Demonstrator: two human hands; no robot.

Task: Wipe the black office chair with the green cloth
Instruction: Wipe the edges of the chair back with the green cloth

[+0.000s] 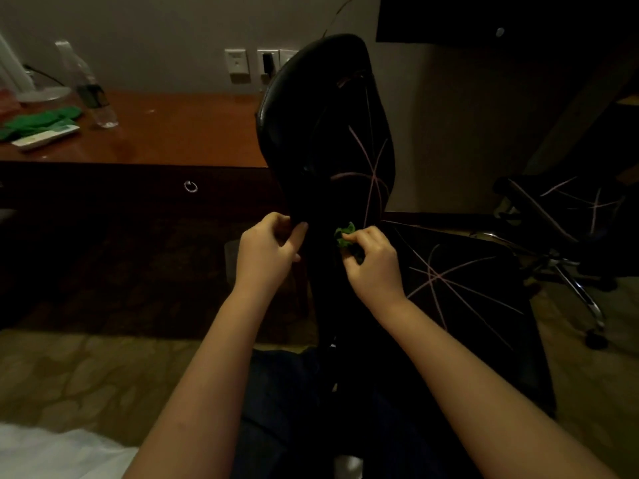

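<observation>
**A:** Can any text be read in this one?

**B:** Not really tbh. A dark label is seen on the clear bottle at the upper left, but nothing on it can be made out, it's way too dim and blurry.

**A:** And the white-and-green flat pack lying on the desk?

**B:** Same deal, some print is hinted at but no letters or numbers can be read.

Wooden desk bearing clear bottle, white remote, green fabric; black office chair on patterned carpet.
</observation>
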